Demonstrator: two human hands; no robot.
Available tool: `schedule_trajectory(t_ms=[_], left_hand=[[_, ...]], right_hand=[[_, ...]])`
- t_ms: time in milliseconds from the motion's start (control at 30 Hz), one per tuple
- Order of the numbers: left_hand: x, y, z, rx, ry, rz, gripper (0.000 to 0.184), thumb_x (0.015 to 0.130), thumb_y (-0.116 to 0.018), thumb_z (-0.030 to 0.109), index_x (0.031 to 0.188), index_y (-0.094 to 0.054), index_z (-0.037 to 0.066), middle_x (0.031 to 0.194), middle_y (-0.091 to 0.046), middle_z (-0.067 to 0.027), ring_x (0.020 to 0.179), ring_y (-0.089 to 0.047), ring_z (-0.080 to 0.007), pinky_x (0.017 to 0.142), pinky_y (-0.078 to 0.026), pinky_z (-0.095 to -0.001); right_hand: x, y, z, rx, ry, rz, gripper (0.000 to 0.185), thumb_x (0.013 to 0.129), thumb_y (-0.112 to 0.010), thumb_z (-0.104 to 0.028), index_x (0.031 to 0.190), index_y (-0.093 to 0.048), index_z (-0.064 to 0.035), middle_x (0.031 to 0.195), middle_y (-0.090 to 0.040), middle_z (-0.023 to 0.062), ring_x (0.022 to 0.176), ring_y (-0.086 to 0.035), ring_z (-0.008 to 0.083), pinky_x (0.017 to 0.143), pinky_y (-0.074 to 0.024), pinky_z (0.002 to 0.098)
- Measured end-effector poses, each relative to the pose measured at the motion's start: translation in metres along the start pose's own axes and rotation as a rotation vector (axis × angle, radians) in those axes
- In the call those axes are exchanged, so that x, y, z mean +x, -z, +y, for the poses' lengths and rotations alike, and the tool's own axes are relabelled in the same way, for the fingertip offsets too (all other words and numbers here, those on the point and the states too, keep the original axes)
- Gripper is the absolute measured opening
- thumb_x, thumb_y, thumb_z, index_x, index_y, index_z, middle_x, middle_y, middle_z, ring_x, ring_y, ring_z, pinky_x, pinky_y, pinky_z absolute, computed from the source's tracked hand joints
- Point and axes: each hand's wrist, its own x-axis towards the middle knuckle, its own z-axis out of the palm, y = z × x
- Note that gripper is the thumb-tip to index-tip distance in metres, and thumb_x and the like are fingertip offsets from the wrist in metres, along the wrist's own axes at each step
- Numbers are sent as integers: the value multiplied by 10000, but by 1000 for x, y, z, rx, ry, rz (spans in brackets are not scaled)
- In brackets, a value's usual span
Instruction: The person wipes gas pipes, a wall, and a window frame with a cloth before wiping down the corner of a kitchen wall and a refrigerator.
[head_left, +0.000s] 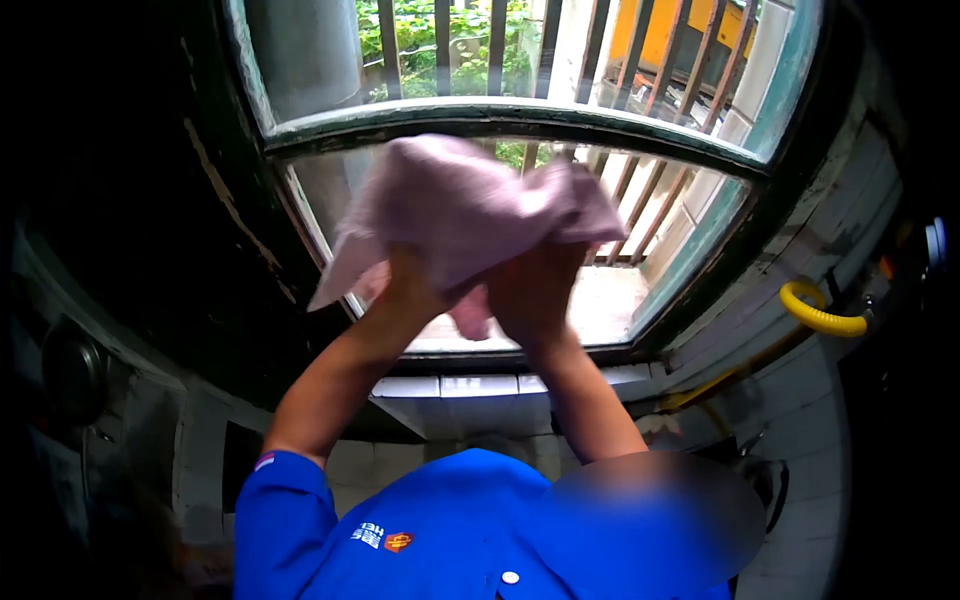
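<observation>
A pale pink cloth (450, 205) is spread and folded in front of the lower pane of a window (610, 290). Both arms reach up to it. My left hand (405, 285) is under the cloth's left part, its fingers hidden by the fabric. On the right, my right hand (535, 295) is at the cloth's lower edge, dark against the light, with the fingers closed around a bunched part. A corner of cloth hangs down between the two wrists. The cloth is blurred, and whether it touches the glass cannot be made out.
Metal bars (497, 50) and green plants stand outside the glass. A white tiled sill (440, 387) runs below the window frame. At the right, a yellow hose (825, 318) sticks out from the tiled wall. A round dark object (75, 370) hangs at the left.
</observation>
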Motion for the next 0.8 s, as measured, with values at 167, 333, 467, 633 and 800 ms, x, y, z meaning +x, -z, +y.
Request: schedule_trajectory(t_ms=[167, 333, 467, 633, 800], left_hand=[[44, -34, 67, -298, 445, -274, 382, 991, -477, 307, 1234, -624, 52, 1176, -673, -172, 1125, -631, -315, 978, -477, -467], [-5, -12, 28, -250, 271, -49, 612, 946, -595, 211, 1476, -339, 42, 1374, -547, -189, 1276, -532, -310, 1122, -352, -480], [-41, 14, -14, -491, 352, 342, 540, 967, -617, 151, 1447, -419, 6, 1327, -566, -145, 1228, -538, -251, 1088, -391, -393], [2, 45, 11, -609, 393, 100, 442, 1012, -561, 150, 1418, -471, 2, 1305, -577, -106, 1204, -545, -219, 1069, -410, -349], [21, -40, 47, -290, 117, 319, 511, 907, -693, 267, 1352, -549, 60, 1234, -592, -104, 1153, -569, -274, 1021, -417, -430]], right_hand=[[19, 46, 38, 915, -308, 337, 554, 966, -611, -389, 1304, -472, 28, 1230, -567, 165, 1076, -609, 251, 927, -504, 415], [3, 5, 4, 236, -24, 199, 637, 992, -494, -496, 1377, -447, 9, 1359, -493, 161, 1261, -476, 298, 1052, -387, 468], [2, -38, -52, -58, 238, -191, 696, 867, -648, -404, 1410, -478, -4, 1506, -360, 255, 1433, -253, 428, 1134, -105, 618], [14, -21, -53, -42, 196, -154, 756, 812, -679, -403, 1435, -466, -32, 1513, -365, 249, 1424, -275, 439, 1131, -153, 597], [8, 34, 25, -134, 52, 15, 694, 888, -614, -479, 1414, -480, -46, 1399, -480, 216, 1356, -390, 400, 1092, -236, 561]])
